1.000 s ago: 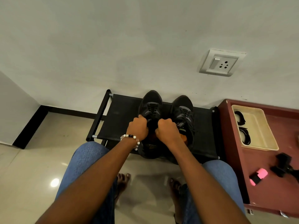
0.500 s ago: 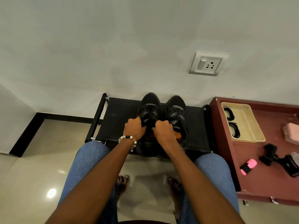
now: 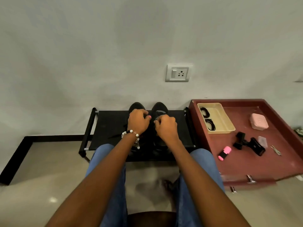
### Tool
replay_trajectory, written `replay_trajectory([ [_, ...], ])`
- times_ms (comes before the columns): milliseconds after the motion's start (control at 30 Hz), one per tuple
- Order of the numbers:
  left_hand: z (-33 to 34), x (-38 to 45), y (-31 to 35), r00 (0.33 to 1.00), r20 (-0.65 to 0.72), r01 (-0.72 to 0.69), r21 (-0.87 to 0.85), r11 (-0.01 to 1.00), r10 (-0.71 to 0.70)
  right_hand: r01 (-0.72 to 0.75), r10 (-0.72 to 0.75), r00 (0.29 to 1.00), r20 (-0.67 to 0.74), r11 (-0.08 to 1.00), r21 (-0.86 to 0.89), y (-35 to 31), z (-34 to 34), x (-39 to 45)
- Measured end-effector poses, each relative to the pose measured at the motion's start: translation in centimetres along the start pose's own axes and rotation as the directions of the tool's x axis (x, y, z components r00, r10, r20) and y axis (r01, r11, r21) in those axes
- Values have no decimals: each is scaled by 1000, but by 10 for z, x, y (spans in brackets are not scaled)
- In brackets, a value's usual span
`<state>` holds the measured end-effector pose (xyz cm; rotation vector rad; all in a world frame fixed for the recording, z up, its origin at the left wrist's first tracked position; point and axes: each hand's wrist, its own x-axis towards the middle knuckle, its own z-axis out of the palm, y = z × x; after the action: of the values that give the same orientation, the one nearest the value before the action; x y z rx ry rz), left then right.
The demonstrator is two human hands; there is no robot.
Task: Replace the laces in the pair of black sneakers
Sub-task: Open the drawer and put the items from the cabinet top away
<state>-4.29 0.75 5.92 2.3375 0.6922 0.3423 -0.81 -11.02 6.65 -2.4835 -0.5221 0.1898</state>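
The pair of black sneakers stands side by side on the black rack, toes toward the wall and heels toward me, so each shoe's long axis runs straight away from my body. My left hand lies over the left shoe and my right hand over the right shoe, the two hands close together but not touching. The fingers of both are curled down at the lacing; whether they pinch a lace I cannot tell, black lying on black and the hands covering it. A thin dark strand lies on the rack left of my left wrist, possibly a lace. I judge each hand equally near its own shoe, any pull coming back along the axis toward me. Spare black lace coils lie in the beige tray on the maroon table, well to my right, nearer my right hand.
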Motion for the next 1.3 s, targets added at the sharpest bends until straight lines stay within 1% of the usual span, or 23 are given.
replay_trajectory([
  [100,7,-16,44,999,24,-31,-141,990,35,-61,79,986,-144,991,122,21,-46,-18],
  [167,17,-28,69,995,52,-67,-232,970,81,-65,110,961,-253,982,180,41,-72,-29],
  [233,34,-41,97,986,100,-94,-314,945,132,-101,179,926,-332,966,239,70,-100,-45],
  [333,66,-63,141,958,183,-138,-386,912,222,-173,296,877,-379,929,326,125,-127,-62],
  [400,93,-78,169,924,251,-169,-409,897,288,-229,375,847,-377,897,378,166,-138,-70],
  [467,124,-93,194,878,349,-167,-417,893,327,-298,454,810,-372,864,406,213,-144,-79],
  [500,138,-99,202,857,387,-171,-408,897,340,-341,503,785,-362,838,426,232,-144,-84],
  [567,172,-111,215,810,459,-202,-367,908,365,-431,616,702,-357,767,475,267,-144,-98],
  [633,206,-122,223,745,542,-254,-307,917,388,-510,722,587,-367,681,525,298,-144,-113],
  [700,239,-131,225,686,615,-309,-238,921,389,-596,801,486,-350,597,537,331,-140,-125],
  [767,272,-137,223,641,642,-404,-182,896,419,-676,853,439,-283,521,521,365,-128,-136],
  [800,284,-139,220,627,642,-478,-130,868,442,-702,863,442,-243,502,506,380,-119,-139],
  [867,304,-143,213,579,642,-643,-19,766,503,-733,864,478,-158,491,471,404,-101,-139],
  [933,319,-145,207,529,650,-732,24,681,545,-736,834,543,-102,530,421,419,-85,-132],
  [1000,327,-147,199,522,647,-764,66,642,555,-726,798,597,-82,580,370,423,-74,-120],
  [1033,332,-147,195,530,635,-770,83,633,561,-726,793,603,-86,591,352,427,-67,-113],
  [1067,335,-147,193,539,620,-773,95,627,570,-727,794,599,-105,594,344,431,-62,-106],
  [1167,343,-146,182,547,585,-793,136,593,598,-768,823,545,-163,567,298,440,-49,-97],
  [1233,346,-147,178,570,553,-785,149,601,607,-782,814,551,-184,581,226,446,-47,-96],
  [1300,347,-149,179,582,543,-777,150,612,605,-785,804,568,-176,593,179,450,-49,-97],
])
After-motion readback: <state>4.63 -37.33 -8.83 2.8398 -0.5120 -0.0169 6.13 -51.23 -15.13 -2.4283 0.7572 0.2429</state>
